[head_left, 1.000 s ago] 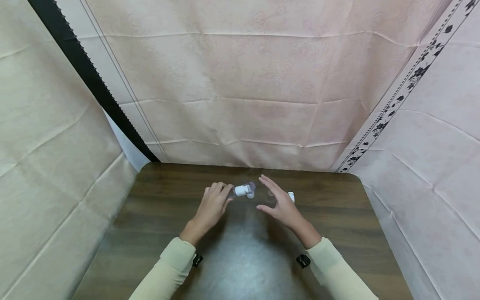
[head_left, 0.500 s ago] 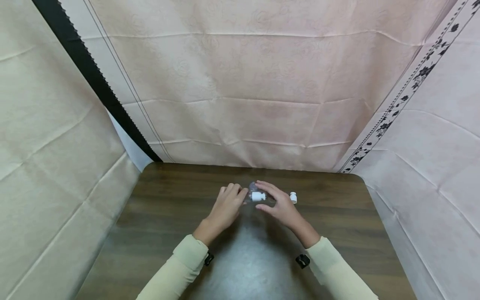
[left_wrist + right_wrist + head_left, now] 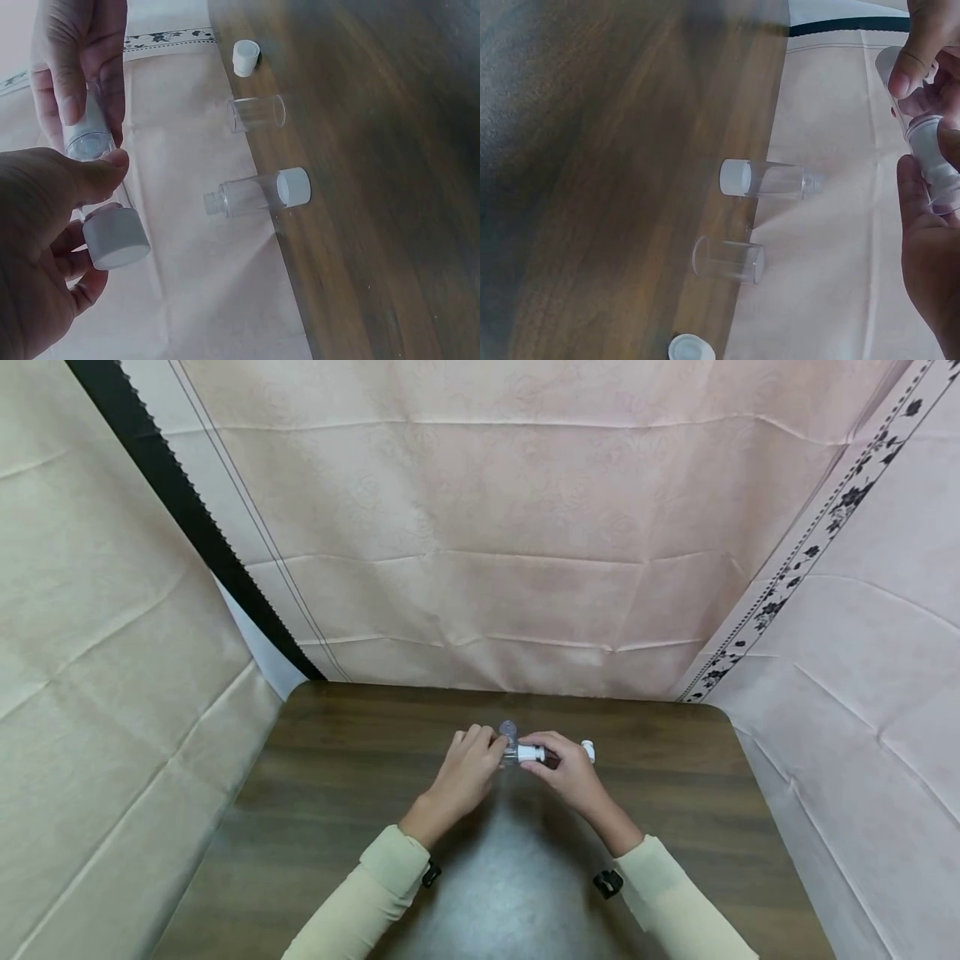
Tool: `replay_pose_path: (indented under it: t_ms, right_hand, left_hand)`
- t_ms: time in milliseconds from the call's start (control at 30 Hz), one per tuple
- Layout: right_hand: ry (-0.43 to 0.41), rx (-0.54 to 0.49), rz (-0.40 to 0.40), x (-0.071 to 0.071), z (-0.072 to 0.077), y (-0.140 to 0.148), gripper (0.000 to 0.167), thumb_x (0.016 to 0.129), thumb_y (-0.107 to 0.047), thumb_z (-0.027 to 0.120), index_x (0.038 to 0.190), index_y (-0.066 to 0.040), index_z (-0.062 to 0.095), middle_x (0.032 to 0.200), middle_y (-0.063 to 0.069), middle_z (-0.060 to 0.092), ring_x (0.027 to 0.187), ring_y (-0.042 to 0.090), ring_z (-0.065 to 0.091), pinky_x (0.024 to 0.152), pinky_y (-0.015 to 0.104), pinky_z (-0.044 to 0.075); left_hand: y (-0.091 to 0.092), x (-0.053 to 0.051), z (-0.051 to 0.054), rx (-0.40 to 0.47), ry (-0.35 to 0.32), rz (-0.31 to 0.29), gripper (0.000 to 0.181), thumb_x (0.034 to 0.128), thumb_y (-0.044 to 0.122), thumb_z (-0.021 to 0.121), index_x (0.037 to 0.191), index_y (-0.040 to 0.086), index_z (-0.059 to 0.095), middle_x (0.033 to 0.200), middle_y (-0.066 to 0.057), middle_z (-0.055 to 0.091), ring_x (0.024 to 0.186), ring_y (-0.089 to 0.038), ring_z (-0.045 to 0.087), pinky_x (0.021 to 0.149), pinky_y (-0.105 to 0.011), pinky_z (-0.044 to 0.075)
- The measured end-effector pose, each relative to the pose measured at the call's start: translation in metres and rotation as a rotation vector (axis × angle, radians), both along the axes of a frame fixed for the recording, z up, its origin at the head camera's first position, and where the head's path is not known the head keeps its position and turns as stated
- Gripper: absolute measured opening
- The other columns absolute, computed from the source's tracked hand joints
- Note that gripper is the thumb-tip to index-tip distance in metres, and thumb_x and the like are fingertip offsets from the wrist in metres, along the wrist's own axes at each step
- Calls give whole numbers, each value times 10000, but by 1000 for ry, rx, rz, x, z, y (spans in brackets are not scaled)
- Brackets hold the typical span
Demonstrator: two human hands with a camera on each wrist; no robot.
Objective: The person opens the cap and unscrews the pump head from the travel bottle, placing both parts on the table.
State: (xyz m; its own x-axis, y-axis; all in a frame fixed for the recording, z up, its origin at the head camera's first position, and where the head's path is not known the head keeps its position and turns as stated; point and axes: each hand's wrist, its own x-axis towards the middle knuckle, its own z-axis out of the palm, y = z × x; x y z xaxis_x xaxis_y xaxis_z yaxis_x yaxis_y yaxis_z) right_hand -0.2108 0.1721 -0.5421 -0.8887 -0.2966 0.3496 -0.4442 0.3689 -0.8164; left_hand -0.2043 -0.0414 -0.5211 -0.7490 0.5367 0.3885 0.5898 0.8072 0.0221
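Observation:
In the head view, my left hand [image 3: 465,772] and right hand [image 3: 572,783] meet over the far part of the table, both on one clear bottle [image 3: 531,753] tilted sideways. The left thumb and fingers grip its clear body near the white base [image 3: 116,238]. My right thumb and fingers hold the other end, where a white collar [image 3: 928,146] sits inside clear plastic. Beyond the hands stands a second clear bottle [image 3: 251,193] with a white base. Next to it are a clear cap [image 3: 256,114] and a small white pump-like piece [image 3: 245,58].
The wooden table [image 3: 300,810] ends at a far edge just past these items. A pale cloth [image 3: 480,552] hangs behind it, with more cloth on both sides.
My left hand has carried the bottle rightward to the right hand. The right fingers, spread apart before, have closed around the bottle's collar end. The small white piece stays put.

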Motion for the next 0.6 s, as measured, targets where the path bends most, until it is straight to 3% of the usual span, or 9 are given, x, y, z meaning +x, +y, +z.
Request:
replay_pose_path:
  t_ms: [233, 400, 600]
  right_hand:
    - [14, -57, -16, 3, 1, 1, 292, 867, -63, 817, 1153, -49, 759, 1133, 82, 744, 995, 129, 690, 801, 189, 582]
    - [17, -64, -20, 5, 1, 3, 293, 876, -92, 814, 1161, -48, 759, 1141, 75, 749, 996, 124, 697, 786, 193, 582]
    - [11, -64, -38, 7, 1, 5, 293, 879, -97, 810, 1167, -75, 760, 1148, 84, 749, 975, 165, 702, 767, 194, 579]
  left_hand:
    - [4, 3, -4, 3, 41, 19, 416, 873, 278, 848, 1213, 102, 686, 1056, -59, 660, 896, -203, 563, 705, -315, 432]
    - [7, 4, -7, -5, 84, 16, 478, 857, 320, 860, 1228, 76, 686, 1090, -73, 670, 919, -211, 588, 731, -326, 469]
    - [10, 2, -9, -4, 156, 19, 412, 885, 301, 836, 1194, 70, 693, 1048, -50, 688, 863, -179, 602, 693, -289, 484]
